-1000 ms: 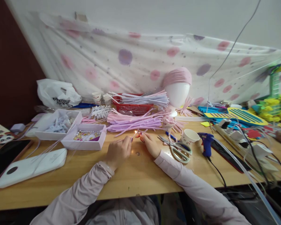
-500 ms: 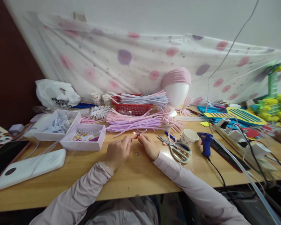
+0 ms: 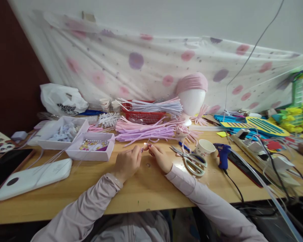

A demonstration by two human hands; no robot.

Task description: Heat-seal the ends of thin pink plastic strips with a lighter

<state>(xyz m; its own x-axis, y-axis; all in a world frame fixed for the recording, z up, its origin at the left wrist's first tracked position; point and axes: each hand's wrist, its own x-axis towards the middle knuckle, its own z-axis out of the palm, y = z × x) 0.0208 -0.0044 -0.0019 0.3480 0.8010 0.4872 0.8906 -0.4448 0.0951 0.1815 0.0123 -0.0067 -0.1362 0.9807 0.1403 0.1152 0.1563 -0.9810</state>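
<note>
My left hand (image 3: 127, 163) and my right hand (image 3: 161, 158) meet fingertip to fingertip over the wooden table (image 3: 143, 198). Both are closed in a pinch. Between the fingertips a tiny bright spot and a thin, wire-like piece show, too small to name. Just beyond lie bundles of lilac pipe cleaners (image 3: 143, 134) and pink pipe cleaners (image 3: 136, 125). To the right of my right hand rest scissors (image 3: 195, 164) with pale handles, a blue pen (image 3: 183, 146) and a paper cup (image 3: 204, 148).
A box of beads and gems (image 3: 91, 156) and a white power bank (image 3: 32, 179) are at left. A red basket (image 3: 143, 117) and a mannequin head (image 3: 192, 101) stand at the back. At right are a blue glue gun (image 3: 222, 156), a power strip (image 3: 252, 148) and loose cables.
The view has shifted very slightly. My hands stay in nearly the same place, fingertips still together.
</note>
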